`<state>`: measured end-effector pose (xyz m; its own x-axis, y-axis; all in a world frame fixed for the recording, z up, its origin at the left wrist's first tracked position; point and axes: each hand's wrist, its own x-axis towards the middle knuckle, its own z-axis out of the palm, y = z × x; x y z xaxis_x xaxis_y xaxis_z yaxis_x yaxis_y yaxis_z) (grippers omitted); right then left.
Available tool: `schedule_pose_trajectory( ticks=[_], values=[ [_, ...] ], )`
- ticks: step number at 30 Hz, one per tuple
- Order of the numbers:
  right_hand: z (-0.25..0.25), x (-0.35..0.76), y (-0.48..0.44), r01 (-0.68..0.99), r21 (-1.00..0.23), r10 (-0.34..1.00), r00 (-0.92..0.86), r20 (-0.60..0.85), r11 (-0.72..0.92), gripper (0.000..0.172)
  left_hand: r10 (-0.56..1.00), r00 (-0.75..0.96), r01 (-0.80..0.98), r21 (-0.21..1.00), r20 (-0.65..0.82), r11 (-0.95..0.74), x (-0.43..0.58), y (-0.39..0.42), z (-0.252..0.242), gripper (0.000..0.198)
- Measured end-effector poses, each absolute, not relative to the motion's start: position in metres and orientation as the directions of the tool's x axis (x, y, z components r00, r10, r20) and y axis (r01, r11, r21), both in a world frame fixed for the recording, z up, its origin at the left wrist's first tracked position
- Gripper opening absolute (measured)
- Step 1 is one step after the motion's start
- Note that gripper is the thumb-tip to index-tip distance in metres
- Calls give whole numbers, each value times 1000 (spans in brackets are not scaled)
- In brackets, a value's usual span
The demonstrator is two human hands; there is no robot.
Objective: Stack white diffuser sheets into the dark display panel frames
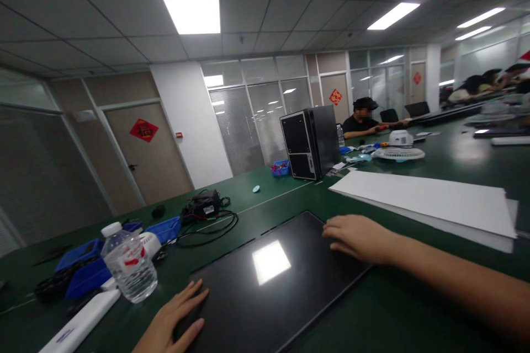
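A flat black screen panel lies on the green table in front of me, with a ceiling light mirrored in its glossy face. My left hand rests at its near left edge, fingers spread and holding nothing. Across the panel, my right hand lies over the far right corner, its fingers stretched out and touching the surface. Left of the panel stands a clear water bottle with a white cap, close to my left hand. White sheets lie beyond my right hand.
Blue trays, a white box and a black power adapter with cables sit on the left. A black computer tower stands at the back, near a white fan part. A person sits across the table.
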<state>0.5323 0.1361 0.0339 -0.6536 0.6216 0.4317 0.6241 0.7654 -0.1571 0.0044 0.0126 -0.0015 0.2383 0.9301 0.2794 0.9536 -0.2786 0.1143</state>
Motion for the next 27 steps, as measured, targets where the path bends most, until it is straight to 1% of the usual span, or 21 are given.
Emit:
schedule_pose_trajectory(
  ticks=[1, 2, 4, 8, 10, 11, 15, 19, 25, 27],
  values=[
    [36, 545, 157, 738, -115, 712, -580, 396, 665, 29, 934, 222, 959, 111, 278, -261, 3, 14, -2, 45],
    [38, 558, 176, 843, -77, 799, -470, 375, 533, 31, 939, 207, 964, 108, 275, -244, 1, 15, -3, 46],
    [37, 585, 204, 929, -66, 869, -314, 384, 365, 40, 949, 180, 972, 102, 260, -213, -3, 18, -4, 47],
    [18, 627, 223, 990, -95, 928, -61, 368, 103, 54, 972, 81, 990, 92, 220, -104, -13, 25, -7, 50],
    [7, 637, 224, 996, -86, 939, -2, 343, 33, 59, 975, 11, 997, 77, 222, -29, -18, 27, -8, 51],
    [3, 640, 224, 997, -72, 943, 8, 334, 18, 58, 974, -17, 998, 70, 228, 1, -20, 29, -8, 52],
    [-3, 634, 225, 999, 25, 950, -37, 311, 31, 38, 965, -42, 998, 60, 258, 28, -22, 31, -7, 52],
    [8, 612, 215, 989, 108, 935, -130, 329, 100, 31, 962, -2, 998, 62, 272, -16, -20, 30, -6, 49],
    [26, 544, 177, 924, 182, 842, -381, 381, 336, 27, 961, 16, 992, 114, 276, -49, -20, 24, -8, 51],
    [29, 517, 160, 880, 186, 795, -475, 377, 438, 27, 965, 17, 990, 132, 260, -53, -19, 22, -9, 54]
  ],
)
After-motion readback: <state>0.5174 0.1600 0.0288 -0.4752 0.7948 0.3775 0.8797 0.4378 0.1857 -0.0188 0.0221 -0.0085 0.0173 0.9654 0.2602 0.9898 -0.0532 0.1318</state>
